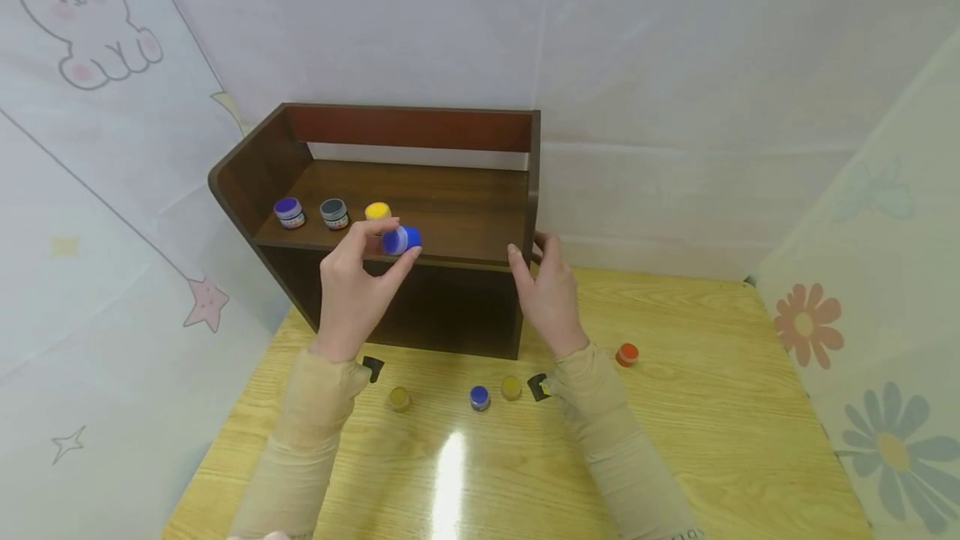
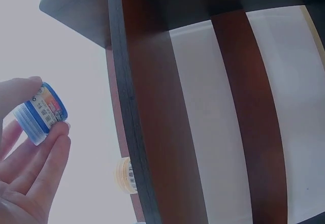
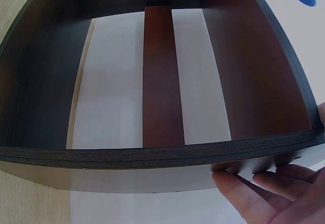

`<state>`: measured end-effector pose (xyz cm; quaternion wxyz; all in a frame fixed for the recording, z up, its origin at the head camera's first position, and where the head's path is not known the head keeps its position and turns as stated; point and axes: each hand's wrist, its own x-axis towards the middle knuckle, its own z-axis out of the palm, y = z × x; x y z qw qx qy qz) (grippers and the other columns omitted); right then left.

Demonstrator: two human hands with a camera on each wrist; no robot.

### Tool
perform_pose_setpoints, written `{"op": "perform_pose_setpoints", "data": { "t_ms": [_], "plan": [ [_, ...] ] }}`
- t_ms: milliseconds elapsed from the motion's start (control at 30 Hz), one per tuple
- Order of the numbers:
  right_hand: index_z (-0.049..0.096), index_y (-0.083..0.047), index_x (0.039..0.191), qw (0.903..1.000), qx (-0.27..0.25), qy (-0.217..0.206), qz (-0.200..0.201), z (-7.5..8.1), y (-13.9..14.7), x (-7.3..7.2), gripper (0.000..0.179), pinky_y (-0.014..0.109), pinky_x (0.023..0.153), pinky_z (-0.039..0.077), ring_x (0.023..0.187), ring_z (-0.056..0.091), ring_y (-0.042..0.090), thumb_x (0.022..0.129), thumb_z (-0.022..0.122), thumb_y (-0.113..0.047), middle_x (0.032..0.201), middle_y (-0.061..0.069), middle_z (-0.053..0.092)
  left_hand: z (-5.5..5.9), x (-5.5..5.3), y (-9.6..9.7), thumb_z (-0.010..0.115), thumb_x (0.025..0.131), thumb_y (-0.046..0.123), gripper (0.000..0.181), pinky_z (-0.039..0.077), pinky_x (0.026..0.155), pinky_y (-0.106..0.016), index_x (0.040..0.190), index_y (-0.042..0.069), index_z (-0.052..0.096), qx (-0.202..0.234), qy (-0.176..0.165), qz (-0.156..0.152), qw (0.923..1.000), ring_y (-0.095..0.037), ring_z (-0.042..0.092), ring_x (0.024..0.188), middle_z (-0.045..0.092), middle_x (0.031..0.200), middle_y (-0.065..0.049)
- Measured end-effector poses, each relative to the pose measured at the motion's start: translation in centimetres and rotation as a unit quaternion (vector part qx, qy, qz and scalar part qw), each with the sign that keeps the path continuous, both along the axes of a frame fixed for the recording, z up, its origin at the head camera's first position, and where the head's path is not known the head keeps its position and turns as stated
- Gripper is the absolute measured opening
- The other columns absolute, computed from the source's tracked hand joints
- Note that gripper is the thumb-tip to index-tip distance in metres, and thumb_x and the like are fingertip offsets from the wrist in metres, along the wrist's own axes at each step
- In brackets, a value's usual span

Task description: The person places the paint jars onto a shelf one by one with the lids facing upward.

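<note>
My left hand (image 1: 352, 294) pinches a small blue paint jar (image 1: 402, 241) between thumb and fingers, just in front of the shelf's upper board. The jar is tilted on its side, its printed label (image 2: 46, 109) showing in the left wrist view. My right hand (image 1: 551, 294) holds the right side panel of the dark brown shelf (image 1: 450, 202), thumb at the front edge and fingers against the outer face (image 3: 152, 179). On the upper board stand a purple-lidded jar (image 1: 288, 212), a dark grey-lidded jar (image 1: 334, 213) and a yellow-lidded jar (image 1: 378, 211), partly hidden behind my left hand.
On the wooden table (image 1: 712, 440) before the shelf lie two dull yellow jars (image 1: 399, 398) and a blue jar (image 1: 479, 397). A red jar (image 1: 627, 354) is farther right. White printed cloth (image 1: 675, 107) hangs behind and at both sides.
</note>
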<state>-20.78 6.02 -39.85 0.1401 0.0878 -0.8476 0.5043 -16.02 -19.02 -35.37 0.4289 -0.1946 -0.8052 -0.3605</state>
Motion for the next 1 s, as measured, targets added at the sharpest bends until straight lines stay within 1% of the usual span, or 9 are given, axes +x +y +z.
{"op": "perform_pose_setpoints", "data": {
  "t_ms": [233,367,500,633,767,867,1000],
  "plan": [
    [0.044,-0.001,0.141,1.0,0.004,0.0,-0.003,0.0,0.0,-0.1,0.057,0.052,0.093,0.053,0.122,0.06,0.037,0.105,0.054,-0.045,0.144,0.022,0.053,0.5,-1.1,0.3,0.089,0.08,0.015,0.044,0.058,0.076,-0.037,0.116,0.001,0.067,-0.014,0.008,0.003,0.9999,-0.021,0.07,0.08,0.073,0.104,-0.009],
    [0.044,-0.001,0.141,1.0,0.005,0.0,-0.004,0.0,0.0,0.0,0.057,0.052,0.092,0.054,0.122,0.06,0.037,0.105,0.054,-0.044,0.144,0.022,0.054,0.8,-1.8,0.6,0.091,0.078,0.015,0.043,0.06,0.071,-0.036,0.113,0.002,0.069,-0.02,0.009,-0.004,0.9998,-0.021,0.07,0.08,0.072,0.102,-0.009],
    [0.043,-0.001,0.142,1.0,0.005,0.0,-0.002,0.1,0.0,0.0,0.058,0.052,0.092,0.054,0.122,0.06,0.037,0.105,0.054,-0.044,0.143,0.022,0.054,1.1,-2.5,0.9,0.091,0.078,0.013,0.041,0.059,0.073,-0.036,0.112,0.003,0.071,-0.037,0.006,-0.008,0.9993,-0.02,0.068,0.085,0.071,0.104,-0.009],
    [0.043,-0.001,0.142,1.0,0.008,0.0,0.0,0.0,-0.1,-0.1,0.059,0.052,0.093,0.053,0.122,0.06,0.037,0.105,0.053,-0.046,0.144,0.022,0.053,1.3,-3.2,1.2,0.091,0.078,0.012,0.037,0.057,0.079,-0.04,0.11,0.006,0.072,-0.042,0.0,-0.008,0.9991,-0.021,0.065,0.091,0.071,0.108,-0.007],
    [0.043,-0.002,0.142,1.0,0.01,-0.001,-0.001,-0.1,0.0,-0.1,0.059,0.052,0.093,0.052,0.122,0.059,0.038,0.105,0.052,-0.047,0.144,0.022,0.052,1.2,-4.0,1.3,0.09,0.078,0.011,0.037,0.057,0.081,-0.041,0.11,0.006,0.073,-0.04,-0.019,0.004,0.999,-0.022,0.065,0.091,0.071,0.109,-0.008],
    [0.043,-0.001,0.142,1.0,0.008,-0.002,0.001,-0.1,0.0,-0.1,0.059,0.053,0.093,0.052,0.122,0.059,0.038,0.105,0.053,-0.046,0.144,0.022,0.052,1.1,-4.3,1.4,0.09,0.08,0.014,0.037,0.057,0.08,-0.04,0.111,0.004,0.072,-0.05,-0.046,0.022,0.9975,-0.023,0.065,0.088,0.071,0.107,-0.01],
    [0.043,-0.001,0.142,1.0,0.006,-0.001,0.0,-0.2,0.0,-0.1,0.059,0.053,0.093,0.052,0.122,0.059,0.038,0.105,0.053,-0.046,0.144,0.022,0.052,1.0,-4.6,1.4,0.089,0.081,0.018,0.038,0.058,0.074,-0.038,0.112,0.004,0.072,-0.066,-0.084,0.04,0.9935,-0.023,0.066,0.083,0.072,0.104,-0.011]
  ]
}}
